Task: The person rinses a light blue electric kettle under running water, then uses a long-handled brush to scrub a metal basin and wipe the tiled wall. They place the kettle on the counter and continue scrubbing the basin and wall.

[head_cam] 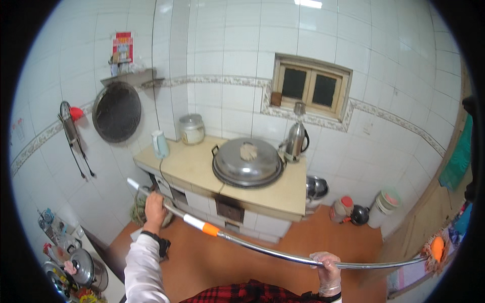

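Note:
A mop's metal pole (261, 249) with a white and orange sleeve lies across the view in front of me, looking bent by the lens. Around its upper part, near the white end at the left, my left hand (154, 210) is closed; a dark band circles that wrist. Farther down the pole, my right hand (328, 267), in a clear plastic glove, grips the bare metal. The mop head (437, 249), orange with shaggy brownish strands, is at the far right, by a pink and white cloth.
Ahead stands a tiled stove counter (189, 166) with a lidded wok (248, 161), kettles and a pot. A side table (108, 278) with pots is at lower left. A jar (342, 209), black pan (359, 215) and bucket (382, 210) stand on the reddish floor at right.

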Tool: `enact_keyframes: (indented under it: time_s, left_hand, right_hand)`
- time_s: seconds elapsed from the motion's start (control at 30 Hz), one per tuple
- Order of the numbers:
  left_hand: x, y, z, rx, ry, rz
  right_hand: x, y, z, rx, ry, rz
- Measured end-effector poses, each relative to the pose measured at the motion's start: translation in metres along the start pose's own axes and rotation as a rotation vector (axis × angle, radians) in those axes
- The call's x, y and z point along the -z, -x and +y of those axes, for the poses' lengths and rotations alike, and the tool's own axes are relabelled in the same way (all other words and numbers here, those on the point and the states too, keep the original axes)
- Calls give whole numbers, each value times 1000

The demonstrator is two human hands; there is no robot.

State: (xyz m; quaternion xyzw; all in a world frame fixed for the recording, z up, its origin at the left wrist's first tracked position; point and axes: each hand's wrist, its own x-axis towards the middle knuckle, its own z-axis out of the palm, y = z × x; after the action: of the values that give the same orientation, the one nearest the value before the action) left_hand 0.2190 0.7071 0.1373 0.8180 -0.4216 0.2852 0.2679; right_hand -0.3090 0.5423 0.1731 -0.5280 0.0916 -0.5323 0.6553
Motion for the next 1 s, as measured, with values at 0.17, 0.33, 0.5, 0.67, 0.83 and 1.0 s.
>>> enact_keyframes:
  time_s: [0.17, 0.33, 0.5, 0.67, 0.83, 1.0]
  left_hand:
    - [-20, -23, 0, -127, -11, 111]
    - [-47, -50, -32, -159, 37, 53]
    - [-88, -71, -76, -23, 37, 8]
    - [-131, -72, -73, -175, -141, -163]
    - [-143, -37, 7, -359, -88, -493]
    - [-149, 16, 177, -315, 230, -521]
  right_hand:
    - [28, -82, 27, -33, -66, 0]
    - [53, -146, 48, -91, -111, -95]
    - [65, -181, 57, -125, -114, -125]
    - [89, -208, 49, -132, -58, -19]
    - [142, -252, 8, -113, -134, 320]
    - [197, -301, -26, -236, 40, 388]
